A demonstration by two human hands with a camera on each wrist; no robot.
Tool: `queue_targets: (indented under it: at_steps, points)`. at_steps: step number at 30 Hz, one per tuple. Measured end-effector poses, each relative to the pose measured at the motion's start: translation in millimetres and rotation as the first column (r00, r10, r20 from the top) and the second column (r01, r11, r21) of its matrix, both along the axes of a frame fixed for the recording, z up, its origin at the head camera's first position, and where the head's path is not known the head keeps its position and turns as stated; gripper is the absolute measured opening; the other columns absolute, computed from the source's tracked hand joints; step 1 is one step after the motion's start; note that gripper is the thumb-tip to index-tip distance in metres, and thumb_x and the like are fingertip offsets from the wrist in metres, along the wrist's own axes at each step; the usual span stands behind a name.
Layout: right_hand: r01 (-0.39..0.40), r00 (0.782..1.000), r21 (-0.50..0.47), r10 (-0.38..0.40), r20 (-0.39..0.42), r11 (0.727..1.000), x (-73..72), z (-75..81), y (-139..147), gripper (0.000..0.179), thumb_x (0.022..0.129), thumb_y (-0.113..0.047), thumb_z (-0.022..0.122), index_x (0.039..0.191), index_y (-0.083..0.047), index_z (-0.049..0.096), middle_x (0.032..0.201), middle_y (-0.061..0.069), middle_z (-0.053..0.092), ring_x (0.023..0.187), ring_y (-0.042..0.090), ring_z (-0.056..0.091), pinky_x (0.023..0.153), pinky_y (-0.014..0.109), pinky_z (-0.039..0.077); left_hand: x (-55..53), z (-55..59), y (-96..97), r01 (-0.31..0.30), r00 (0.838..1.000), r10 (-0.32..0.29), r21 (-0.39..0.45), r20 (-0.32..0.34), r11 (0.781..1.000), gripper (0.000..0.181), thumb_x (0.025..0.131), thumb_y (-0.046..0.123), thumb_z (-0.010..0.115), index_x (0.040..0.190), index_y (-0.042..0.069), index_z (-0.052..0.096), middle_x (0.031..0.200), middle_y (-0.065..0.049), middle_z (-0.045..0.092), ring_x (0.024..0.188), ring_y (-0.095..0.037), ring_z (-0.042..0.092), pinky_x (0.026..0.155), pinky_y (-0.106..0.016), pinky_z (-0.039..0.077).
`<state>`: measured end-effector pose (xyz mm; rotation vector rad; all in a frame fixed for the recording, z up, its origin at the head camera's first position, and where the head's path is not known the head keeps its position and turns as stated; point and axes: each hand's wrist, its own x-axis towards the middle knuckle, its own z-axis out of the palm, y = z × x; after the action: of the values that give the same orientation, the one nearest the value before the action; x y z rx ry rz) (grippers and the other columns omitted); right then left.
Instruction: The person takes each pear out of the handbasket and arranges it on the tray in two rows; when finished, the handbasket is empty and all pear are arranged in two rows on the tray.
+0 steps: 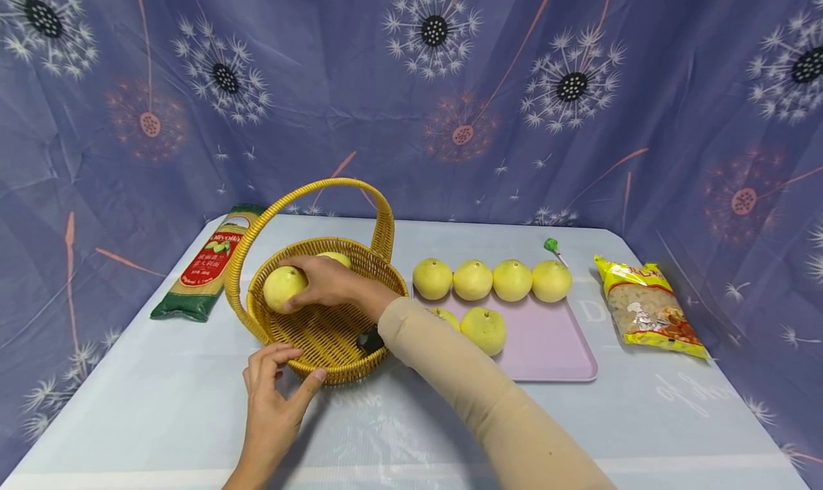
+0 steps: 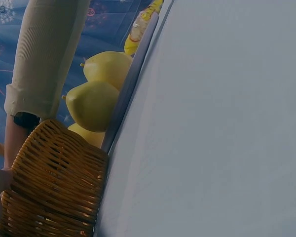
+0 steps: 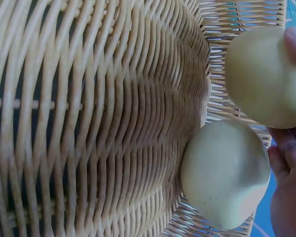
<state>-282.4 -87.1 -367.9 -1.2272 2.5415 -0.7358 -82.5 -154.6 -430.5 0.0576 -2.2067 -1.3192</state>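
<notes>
A woven basket (image 1: 334,373) with a tall arched handle stands left of the table's middle. Over its left side my right hand (image 1: 324,279) grips a round yellow pear (image 1: 284,290). A second pear (image 3: 226,173) lies against the basket wall, just below the held one in the right wrist view. My left hand (image 1: 273,397) is at the near-left rim, thumb and fingers spread apart, fingertips touching the rim. Only a sliver of that hand shows in the left wrist view, beside the basket weave (image 2: 56,173).
Right of the basket, a pink tray (image 1: 546,340) holds several more pears (image 1: 472,281). A red and green spaghetti packet (image 1: 208,265) lies at the left. Farther right are a green lollipop (image 1: 551,245) and a yellow snack bag (image 1: 649,308). A black object (image 1: 369,341) shows inside the basket.
</notes>
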Motion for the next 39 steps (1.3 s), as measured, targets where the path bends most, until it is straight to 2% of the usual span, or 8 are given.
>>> queue_targets:
  at_steps: [5, 13, 20, 30, 39]
  points:
    - [-0.022, 1.000, -0.043, 0.022, 0.003, 0.999, 0.5, 2.5, 1, 0.075, 0.079, -0.040, 0.074, 0.143, -0.023, 0.038, 0.134, -0.006, 0.053, 0.113, 0.006, 0.054, 0.085, 0.016, 0.045, 0.0, 0.5, -0.2, 0.008, 1.000, -0.008, 0.002, 0.012, 1.000, 0.040, 0.074, 0.003, 0.078, 0.108, 0.002, 0.057, 0.122, -0.005, 0.044, 0.109, 0.000, 0.027, 0.082, -0.024, 0.026]
    - [0.005, 1.000, -0.061, -0.005, 0.015, 0.998, 2.7, 8.6, 3, 0.074, 0.077, -0.040, 0.076, 0.141, -0.025, 0.041, 0.133, -0.007, 0.054, 0.114, 0.006, 0.053, 0.087, 0.016, 0.045, 0.6, 0.5, 0.4, 0.013, 0.999, -0.013, 0.007, 0.029, 1.000, 0.040, 0.075, 0.005, 0.077, 0.109, 0.002, 0.056, 0.123, -0.005, 0.043, 0.109, 0.000, 0.027, 0.082, -0.027, 0.026]
    - [0.032, 0.999, -0.087, -0.029, 0.036, 0.996, 5.0, 21.0, 7, 0.074, 0.076, -0.042, 0.077, 0.140, -0.028, 0.043, 0.136, -0.008, 0.052, 0.114, 0.007, 0.053, 0.087, 0.018, 0.045, 0.6, 0.9, 0.1, 0.014, 1.000, -0.014, 0.008, 0.018, 1.000, 0.041, 0.074, 0.004, 0.078, 0.108, 0.001, 0.056, 0.123, -0.004, 0.043, 0.109, 0.000, 0.027, 0.082, -0.025, 0.026]
    - [0.020, 0.994, -0.140, -0.005, 0.109, 0.990, 9.5, 38.1, 20, 0.080, 0.075, -0.044, 0.077, 0.143, -0.027, 0.039, 0.131, -0.005, 0.055, 0.110, 0.004, 0.055, 0.083, 0.016, 0.047, 1.4, 1.4, -0.1, 0.014, 1.000, -0.015, 0.010, 0.018, 1.000, 0.041, 0.074, 0.004, 0.078, 0.108, -0.001, 0.055, 0.122, -0.005, 0.043, 0.108, -0.001, 0.027, 0.082, -0.024, 0.026]
    - [-0.001, 0.997, -0.162, 0.015, 0.080, 0.987, 15.4, 49.3, 36, 0.079, 0.075, -0.045, 0.076, 0.142, -0.025, 0.040, 0.130, -0.004, 0.055, 0.112, 0.008, 0.054, 0.082, 0.017, 0.048, 0.3, 0.1, -0.5, 0.008, 1.000, -0.009, 0.017, 0.028, 1.000, 0.041, 0.073, 0.004, 0.078, 0.108, 0.002, 0.057, 0.122, -0.007, 0.043, 0.107, 0.000, 0.027, 0.082, -0.025, 0.026]
